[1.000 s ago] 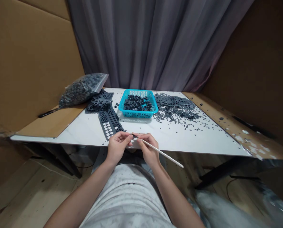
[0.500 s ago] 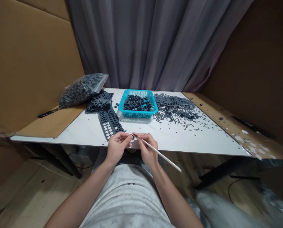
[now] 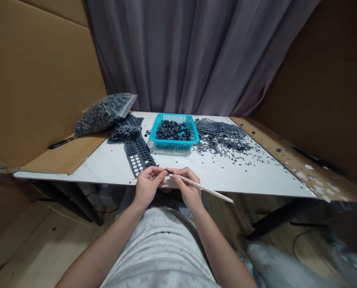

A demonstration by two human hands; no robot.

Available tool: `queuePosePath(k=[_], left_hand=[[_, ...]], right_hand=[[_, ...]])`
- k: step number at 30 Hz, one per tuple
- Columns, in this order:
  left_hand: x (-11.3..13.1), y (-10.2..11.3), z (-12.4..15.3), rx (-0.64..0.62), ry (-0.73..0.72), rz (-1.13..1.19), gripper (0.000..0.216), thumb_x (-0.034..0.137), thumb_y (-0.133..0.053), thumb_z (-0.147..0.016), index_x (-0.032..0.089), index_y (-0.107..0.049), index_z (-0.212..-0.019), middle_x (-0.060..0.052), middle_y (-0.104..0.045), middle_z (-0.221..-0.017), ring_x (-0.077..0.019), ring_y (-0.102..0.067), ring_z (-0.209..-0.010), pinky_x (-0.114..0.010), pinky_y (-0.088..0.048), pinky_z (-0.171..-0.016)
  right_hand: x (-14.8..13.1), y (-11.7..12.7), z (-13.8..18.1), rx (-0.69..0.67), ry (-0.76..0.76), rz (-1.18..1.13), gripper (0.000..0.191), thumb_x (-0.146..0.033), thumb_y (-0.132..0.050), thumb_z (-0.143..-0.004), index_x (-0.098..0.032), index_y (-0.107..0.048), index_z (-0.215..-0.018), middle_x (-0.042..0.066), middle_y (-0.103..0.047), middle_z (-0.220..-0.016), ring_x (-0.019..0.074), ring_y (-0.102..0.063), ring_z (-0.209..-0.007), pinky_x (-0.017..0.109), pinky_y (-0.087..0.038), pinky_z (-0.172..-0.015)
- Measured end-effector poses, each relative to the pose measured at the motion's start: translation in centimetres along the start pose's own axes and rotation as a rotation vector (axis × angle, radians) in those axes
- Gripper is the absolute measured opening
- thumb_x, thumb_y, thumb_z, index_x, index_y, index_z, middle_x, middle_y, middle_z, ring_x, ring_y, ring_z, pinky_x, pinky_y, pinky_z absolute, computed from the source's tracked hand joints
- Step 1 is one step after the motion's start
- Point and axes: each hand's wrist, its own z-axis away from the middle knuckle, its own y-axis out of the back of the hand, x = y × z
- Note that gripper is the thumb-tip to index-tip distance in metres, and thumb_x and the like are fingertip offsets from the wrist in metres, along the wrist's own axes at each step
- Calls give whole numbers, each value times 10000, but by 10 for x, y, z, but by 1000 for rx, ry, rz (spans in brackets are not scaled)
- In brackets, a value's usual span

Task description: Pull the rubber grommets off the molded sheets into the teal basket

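Over the table's front edge, my left hand [image 3: 149, 183] pinches a small black ring-like piece [image 3: 168, 172] between thumb and fingers. My right hand [image 3: 188, 185] is closed on a thin white stick [image 3: 210, 191]; its dark tip meets the black piece, and its tail points to the lower right. Just beyond my left hand lies a perforated black sheet [image 3: 138, 150], with ring-shaped pieces in it and several punched-out holes showing white at its near end. A turquoise basket [image 3: 174, 144] holding many black pieces [image 3: 170, 130] stands farther back.
A zip bag full of dark pieces [image 3: 103, 112] lies at the back left. Small black scraps [image 3: 226, 146] are scattered right of the basket, before more perforated sheets [image 3: 218, 128]. Cardboard panels [image 3: 40, 80] flank the white table [image 3: 226, 176], and a grey curtain [image 3: 178, 56] hangs behind.
The white stick has swung to a flatter angle, its tail rising and moving right as my right hand turned. My left hand has stayed nearly still with the black piece.
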Motion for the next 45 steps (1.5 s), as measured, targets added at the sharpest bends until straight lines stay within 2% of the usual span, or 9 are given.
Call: queuePosePath(k=[13, 29, 37, 41, 45], left_hand=[[-1, 0, -1, -7, 10, 11, 249, 331, -771, -648, 139, -643, -742, 31, -642, -556, -80, -587, -473, -172, -501, -479], [2, 0, 1, -15, 15, 12, 248, 322, -781, -635, 132, -650, -727, 28, -647, -555, -71, -585, -472, -161, -497, -485], [1, 1, 0, -17, 12, 24, 264, 333, -792, -615, 137, -642, -709, 27, -657, -585, -74, -595, -476, -177, -512, -500], [2, 2, 0, -24, 13, 19, 263, 333, -785, -630, 136, -644, -732, 26, -651, -574, -75, -594, -478, -172, -502, -495], [2, 2, 0, -24, 14, 14, 264, 335, -779, -641, 136, -641, -744, 29, -645, -562, -72, -590, -481, -165, -496, -500]], right_hand=[[7, -1, 3, 40, 73, 93, 42, -251, -635, -825, -232, -607, -801, 28, -745, -960, 205, -687, -956, 342, -529, -843], [10, -2, 5, 56, 162, 215, 35, -238, -592, -849, -226, -599, -817, 48, -740, -959, 219, -688, -956, 360, -536, -837], [9, -4, 5, 75, 134, 245, 43, -242, -594, -845, -223, -606, -809, 55, -738, -959, 217, -689, -947, 361, -531, -848], [4, -4, 3, 102, 73, 135, 53, -259, -628, -824, -220, -606, -795, 54, -746, -955, 219, -690, -958, 374, -526, -869], [0, -2, 1, 40, 17, 48, 79, -278, -653, -805, -213, -617, -777, 60, -744, -991, 226, -679, -998, 391, -509, -905]])
